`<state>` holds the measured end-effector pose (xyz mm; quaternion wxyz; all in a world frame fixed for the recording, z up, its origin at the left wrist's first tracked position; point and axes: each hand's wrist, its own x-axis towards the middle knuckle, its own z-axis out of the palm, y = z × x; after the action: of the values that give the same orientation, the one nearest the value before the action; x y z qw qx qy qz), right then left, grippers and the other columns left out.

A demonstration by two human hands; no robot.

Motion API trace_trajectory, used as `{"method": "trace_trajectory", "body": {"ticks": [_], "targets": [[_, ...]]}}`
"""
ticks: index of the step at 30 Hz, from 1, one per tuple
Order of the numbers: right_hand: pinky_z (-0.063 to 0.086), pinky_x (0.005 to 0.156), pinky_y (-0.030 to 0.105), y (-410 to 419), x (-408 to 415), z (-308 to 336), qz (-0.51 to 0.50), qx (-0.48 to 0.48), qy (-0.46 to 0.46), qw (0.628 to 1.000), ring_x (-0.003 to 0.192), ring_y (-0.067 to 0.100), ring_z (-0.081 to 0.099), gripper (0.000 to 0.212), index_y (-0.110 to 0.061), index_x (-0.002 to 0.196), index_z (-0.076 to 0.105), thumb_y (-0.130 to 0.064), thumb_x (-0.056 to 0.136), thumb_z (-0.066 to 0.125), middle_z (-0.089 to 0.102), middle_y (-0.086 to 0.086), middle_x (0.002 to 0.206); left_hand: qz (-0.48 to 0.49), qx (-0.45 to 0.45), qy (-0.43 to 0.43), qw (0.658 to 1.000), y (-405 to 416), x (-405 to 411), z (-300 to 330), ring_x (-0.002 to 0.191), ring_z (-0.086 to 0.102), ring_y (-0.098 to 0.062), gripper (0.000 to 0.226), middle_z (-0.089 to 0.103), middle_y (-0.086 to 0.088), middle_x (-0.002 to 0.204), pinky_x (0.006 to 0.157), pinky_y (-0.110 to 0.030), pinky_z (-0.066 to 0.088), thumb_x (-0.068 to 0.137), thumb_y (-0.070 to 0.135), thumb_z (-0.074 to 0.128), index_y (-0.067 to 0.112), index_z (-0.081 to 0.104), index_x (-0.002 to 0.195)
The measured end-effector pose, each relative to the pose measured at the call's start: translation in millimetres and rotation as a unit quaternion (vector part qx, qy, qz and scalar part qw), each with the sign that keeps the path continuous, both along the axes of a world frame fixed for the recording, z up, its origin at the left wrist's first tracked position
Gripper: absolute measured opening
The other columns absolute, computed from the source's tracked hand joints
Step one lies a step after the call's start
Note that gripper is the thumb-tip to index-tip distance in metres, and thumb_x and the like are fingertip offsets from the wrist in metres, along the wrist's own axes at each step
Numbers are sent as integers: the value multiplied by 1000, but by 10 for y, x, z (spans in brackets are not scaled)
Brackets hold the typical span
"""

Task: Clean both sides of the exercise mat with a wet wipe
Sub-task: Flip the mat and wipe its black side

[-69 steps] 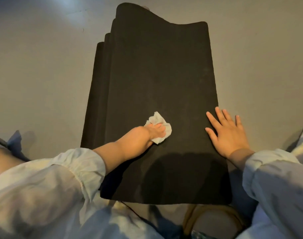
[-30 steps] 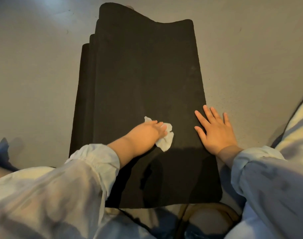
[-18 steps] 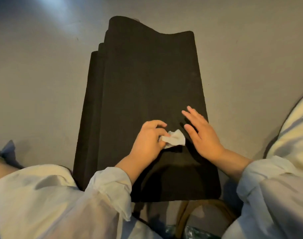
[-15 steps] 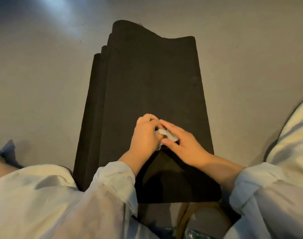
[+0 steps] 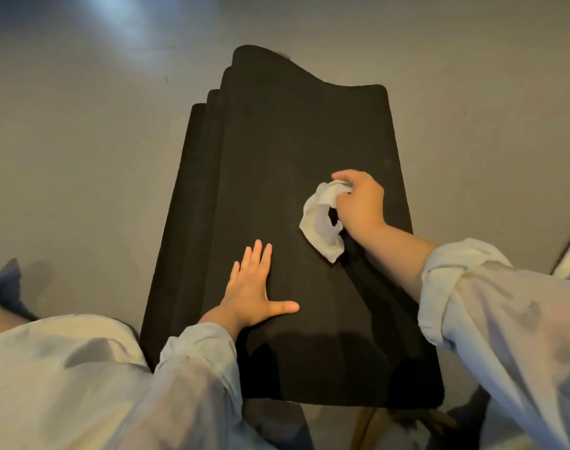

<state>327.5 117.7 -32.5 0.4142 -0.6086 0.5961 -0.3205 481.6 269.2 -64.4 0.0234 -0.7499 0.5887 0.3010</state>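
A: Where do we stand with the exercise mat [image 5: 277, 177]?

B: We have it folded in layers on the grey floor [image 5: 76, 177], with the stepped edges of the lower layers showing beyond our left fingers. Our left hand [image 5: 249, 292] lies flat on the top layer, fingers straight and spread, thumb out to the side, grasping nothing, just pressing the mat down.

A: And the wet wipe [image 5: 322, 219]?

B: Our right hand [image 5: 360, 203] has it. The fingers are curled round the crumpled upper end of the wipe, and the loose end trails back toward our wrist and touches the mat. It sits ahead of our left fingers and off to their right, near the mat's right edge.

A: How far along are we, then?

B: We judge we are mid-wipe on the exposed top panel. We can't tell from the dark surface which patches are already clean. The far stretch beyond our right fingers, the hidden folded layers and the whole underside look to be still ahead of us.

A: Anything in our way?

B: Mostly ourselves. Our pale sleeves [image 5: 491, 319] and our own shadow cover the near end of the mat, and the folds hide the rest, so we'd have to unfold and flip it. Some dark things lie at the near edge, too unclear to name.
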Motion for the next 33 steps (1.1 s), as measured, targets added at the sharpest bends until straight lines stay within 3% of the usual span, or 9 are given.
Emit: {"method": "trace_trajectory", "body": {"ticks": [4, 7, 10, 14, 17, 19, 26, 29, 33], "targets": [[25, 106, 19, 115, 295, -138, 103, -6, -1, 995, 130, 20, 41, 41, -12, 137, 47, -22, 98, 43, 46, 5, 139, -2, 4, 3, 1000, -4, 17, -65, 142, -24, -18, 123, -27, 0, 154, 114, -36, -12, 70, 63, 67, 20, -18, 148], [9, 116, 51, 324, 406, -388, 268, -1, 193, 944, 145, 23, 7, 68, -28, 149, 17, -54, 92, 42, 12, -2, 157, -3, 4, 17, 1000, 11, 37, -80, 140, -27, -16, 123, -29, 1, 153, 113, -35, -14, 70, 66, 66, 21, -19, 147], [4, 117, 52, 382, 385, -479, 267, -59, 246, 930, 146, 25, -5, 57, -28, 151, 9, -31, 101, 35, -2, 1, 160, 4, 30, 41, 999, -28, 67, -76, 140, -27, -15, 117, -28, 4, 153, 113, -35, -15, 73, 65, 63, 23, -17, 148], [-2, 118, 41, 509, 276, -497, 309, -89, 179, 930, 146, 26, -2, 52, -19, 148, 27, -3, 100, 34, 13, 4, 159, 73, 41, 146, 986, -85, 84, 34, 141, -20, -7, 58, -20, 10, 155, 114, -31, -12, 102, 44, 23, 27, -4, 150], [-3, 115, 36, 773, 84, -497, 372, -117, 130, 912, 146, 30, 6, 48, -11, 141, 42, 5, 96, 41, 29, 8, 153, 135, 13, 259, 956, -58, 125, 80, 140, -14, -2, 49, -8, 16, 154, 116, -33, -9, 104, 36, 11, 25, 3, 151], [5, 114, 44, 1000, -66, -464, 428, -147, 126, 883, 142, 35, 23, 45, -6, 135, 49, 5, 92, 46, 42, 15, 145, 100, 22, 217, 971, -78, 139, 24, 143, -15, -8, 48, -11, 9, 157, 117, -33, -11, 104, 33, 9, 25, 1, 151], [23, 113, 31, 1680, -635, -579, 617, -243, 98, 742, 127, 20, 43, 34, -8, 114, 66, -14, 85, 48, 62, 12, 125, 19, 39, 37, 998, -23, 42, -61, 141, -27, -15, 120, -28, 4, 154, 114, -35, -13, 71, 61, 68, 25, -17, 148], [29, 112, 27, 1591, -835, -525, 633, -214, 19, 744, 123, 18, 46, 25, -6, 110, 65, -17, 92, 50, 62, 9, 121, 11, 50, 29, 998, -35, 43, -59, 139, -30, -14, 132, -32, 4, 152, 113, -35, -14, 63, 62, 74, 25, -21, 146], [24, 113, 19, 854, -749, -373, 480, -211, 37, 851, 120, 18, 48, 32, -2, 107, 63, -23, 99, 40, 56, 5, 123, -3, 59, 22, 998, -45, 58, -73, 137, -33, -13, 138, -36, 4, 150, 112, -35, -16, 58, 63, 76, 25, -25, 145]]}}
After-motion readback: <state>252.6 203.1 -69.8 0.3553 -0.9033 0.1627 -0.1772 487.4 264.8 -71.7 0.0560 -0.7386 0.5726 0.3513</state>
